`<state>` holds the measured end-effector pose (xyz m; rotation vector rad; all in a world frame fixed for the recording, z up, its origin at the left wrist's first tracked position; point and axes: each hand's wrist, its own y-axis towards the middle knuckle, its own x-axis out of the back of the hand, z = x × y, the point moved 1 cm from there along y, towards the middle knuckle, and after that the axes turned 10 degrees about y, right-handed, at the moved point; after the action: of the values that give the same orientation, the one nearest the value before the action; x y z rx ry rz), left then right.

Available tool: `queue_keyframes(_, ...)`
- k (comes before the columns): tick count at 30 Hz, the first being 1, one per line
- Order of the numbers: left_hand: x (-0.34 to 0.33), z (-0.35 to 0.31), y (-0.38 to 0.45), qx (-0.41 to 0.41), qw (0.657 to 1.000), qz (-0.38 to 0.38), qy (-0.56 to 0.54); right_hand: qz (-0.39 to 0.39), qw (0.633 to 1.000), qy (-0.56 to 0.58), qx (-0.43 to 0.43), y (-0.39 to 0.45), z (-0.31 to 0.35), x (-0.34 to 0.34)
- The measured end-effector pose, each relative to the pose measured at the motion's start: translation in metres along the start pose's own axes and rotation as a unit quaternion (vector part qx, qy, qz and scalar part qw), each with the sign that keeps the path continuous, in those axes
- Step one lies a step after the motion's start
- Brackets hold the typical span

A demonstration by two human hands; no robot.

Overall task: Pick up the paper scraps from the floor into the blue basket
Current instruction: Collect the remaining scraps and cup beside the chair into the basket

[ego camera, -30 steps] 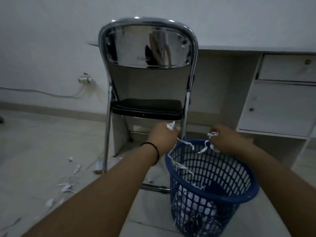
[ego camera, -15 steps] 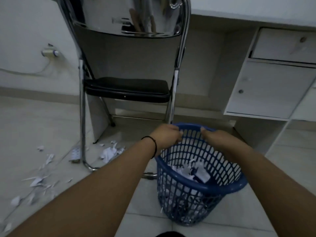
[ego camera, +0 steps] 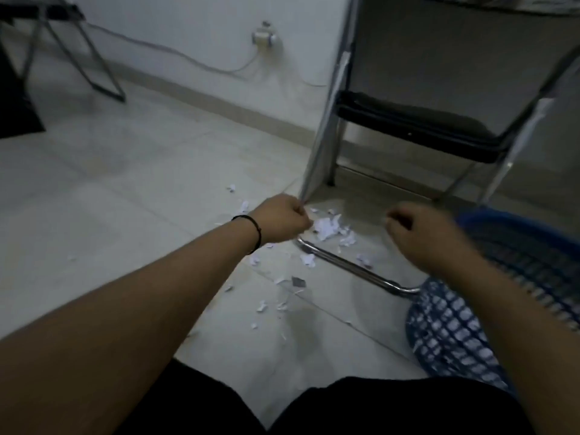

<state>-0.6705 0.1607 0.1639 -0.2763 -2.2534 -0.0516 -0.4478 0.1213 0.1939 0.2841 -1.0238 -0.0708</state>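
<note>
White paper scraps lie on the tiled floor, the biggest heap [ego camera: 328,228] by the chair's base bar and smaller bits [ego camera: 263,306] trailing toward me. My left hand [ego camera: 282,219] hovers just left of that heap, its fingers curled into a fist with no paper visible in it. My right hand [ego camera: 417,230] hangs to the right of the heap with loosely curled fingers, holding nothing I can see. At the right edge, partly behind my right forearm, the blue mesh basket [ego camera: 452,328] shows white paper through its wall.
A folding chair [ego camera: 417,127] with a black seat stands over the scraps, its chrome base bar [ego camera: 354,268] crossing the floor. A wall socket [ego camera: 263,37] with a cable is at the back. Another metal frame [ego camera: 94,67] stands far left. My dark-clad legs fill the bottom.
The view swung left and down from the basket to the floor. Both hands left the basket's rim and now hover over the scraps beside the chair leg.
</note>
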Motion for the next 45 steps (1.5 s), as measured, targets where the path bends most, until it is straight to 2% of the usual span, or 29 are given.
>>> queue_keyframes(5, 0.004, 0.074, -0.005, 0.089, 0.983, 0.064, 0.148, 0.216, 0.976, -0.008, -0.011, -0.002, -0.004, -0.11)
queue_keyframes(9, -0.014, 0.115, -0.006, 0.157, 0.927, 0.164, 0.3, 0.35, 0.937, -0.015, -0.021, -0.024, -0.033, -0.184)
queue_keyframes(11, -0.024, 0.137, -0.009, 0.204, 0.901, 0.185, 0.336, 0.395, 0.919, -0.016, -0.009, -0.036, -0.047, -0.214)
queue_keyframes(15, -0.041, 0.182, -0.017, 0.301, 0.864, 0.221, 0.337, 0.429, 0.902, -0.028, 0.043, -0.048, -0.065, -0.254)
queue_keyframes(19, -0.054, 0.216, -0.026, 0.366, 0.816, 0.275, 0.352, 0.453, 0.883, -0.065, 0.104, -0.056, -0.078, -0.279)
queue_keyframes(22, -0.063, 0.228, -0.023, 0.365, 0.775, 0.319, 0.406, 0.439, 0.886, -0.059, 0.136, -0.058, -0.078, -0.292)
queue_keyframes(24, -0.071, 0.23, -0.019, 0.336, 0.752, 0.357, 0.44, 0.44, 0.885, -0.061, 0.139, -0.06, -0.077, -0.298)
queue_keyframes(26, -0.077, 0.23, -0.011, 0.286, 0.769, 0.347, 0.454, 0.436, 0.887, -0.066, 0.14, -0.06, -0.078, -0.299)
queue_keyframes(29, -0.07, 0.22, -0.003, 0.289, 0.83, 0.277, 0.388, 0.421, 0.897, -0.054, 0.125, -0.062, -0.08, -0.293)
queue_keyframes(32, -0.047, 0.215, 0.003, 0.321, 0.903, 0.133, 0.252, 0.387, 0.919, 0.006, 0.076, -0.056, -0.069, -0.285)
queue_keyframes(34, -0.033, 0.215, 0.005, 0.333, 0.93, 0.041, 0.152, 0.355, 0.932, 0.064, 0.027, -0.049, -0.059, -0.278)
queue_keyframes(37, -0.02, 0.215, 0.006, 0.337, 0.94, -0.056, -0.019, 0.305, 0.944, 0.126, -0.018, -0.038, -0.047, -0.268)
queue_keyframes(41, -0.02, 0.221, 0.014, 0.317, 0.936, -0.101, -0.114, 0.251, 0.958, 0.135, -0.037, -0.02, -0.044, -0.266)
queue_keyframes(45, -0.045, 0.22, 0.028, 0.317, 0.92, -0.108, -0.205, 0.189, 0.974, 0.076, -0.097, 0.008, -0.071, -0.265)
